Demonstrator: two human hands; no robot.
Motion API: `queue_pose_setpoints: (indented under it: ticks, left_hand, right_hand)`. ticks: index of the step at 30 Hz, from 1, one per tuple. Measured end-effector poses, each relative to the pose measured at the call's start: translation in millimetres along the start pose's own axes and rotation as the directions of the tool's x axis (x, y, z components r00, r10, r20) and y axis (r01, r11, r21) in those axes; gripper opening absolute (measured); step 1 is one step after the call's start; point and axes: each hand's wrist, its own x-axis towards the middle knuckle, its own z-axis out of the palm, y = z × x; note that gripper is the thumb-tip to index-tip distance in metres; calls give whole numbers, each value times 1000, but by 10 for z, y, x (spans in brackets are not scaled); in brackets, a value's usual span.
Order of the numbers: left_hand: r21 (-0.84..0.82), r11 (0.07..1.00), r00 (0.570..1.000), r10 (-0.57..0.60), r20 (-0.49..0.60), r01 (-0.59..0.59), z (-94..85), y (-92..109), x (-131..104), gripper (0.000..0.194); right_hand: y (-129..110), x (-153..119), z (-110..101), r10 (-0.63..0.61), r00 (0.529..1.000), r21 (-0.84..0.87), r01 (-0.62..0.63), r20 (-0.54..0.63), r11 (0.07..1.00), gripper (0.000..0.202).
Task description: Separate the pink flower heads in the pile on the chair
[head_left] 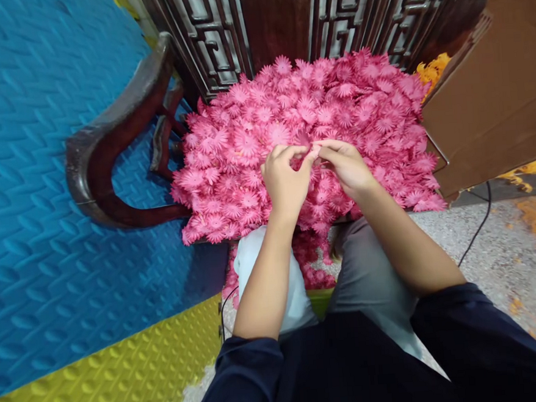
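A broad heap of pink artificial flowers [245, 142] lies in front of my knees, against the dark carved wood. Over the middle of the heap, my left hand [288, 178] pinches with thumb and index finger at a small pink flower piece [304, 139]. My right hand [346, 166] meets it from the right, its thumb and fingertips pressed together at the same spot. The fingertips of both hands nearly touch, and they partly cover what lies between them.
A dark curved wooden armrest [102, 133] rises at the left over blue textured matting [24, 199]. On the right stands a brown cardboard box [494, 93] beside orange flowers [433, 70]. A black cable [482, 224] crosses the speckled floor. More pink flowers lie below, between my legs.
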Motion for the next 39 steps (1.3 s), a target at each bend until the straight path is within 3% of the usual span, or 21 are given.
queue_pose_setpoints:
  ticks: [5,10,15,23,29,33,39]
  left_hand:
    - [29,999,1000,23,-6,-23,-15,-34,15,16]
    - [72,997,997,-8,-72,13,-22,-16,12,17]
    - [63,998,998,-1,-59,5,-17,-16,7,16]
    - [15,1000,999,6,-44,-5,0,-20,-2,10]
    - [-170,985,999,-40,-14,38,2,-41,21,12]
    - [-449,877,984,-132,119,172,9,-84,59,10]
    - [-579,757,954,-235,188,301,-33,-84,100,2]
  right_hand:
    - [2,5,2,82,996,27,-81,-46,996,13]
    - [-50,-55,57,63,998,63,-64,14,996,20]
    - [-49,-69,75,49,999,29,-49,14,998,26]
    - [-43,-58,79,-1,999,-33,0,-53,999,9]
    - [-74,-60,101,-16,999,-8,15,-32,1000,15]
    - [-86,-49,74,-19,999,-21,20,36,1000,32]
    - [-56,-56,44,34,991,3,-35,128,999,38]
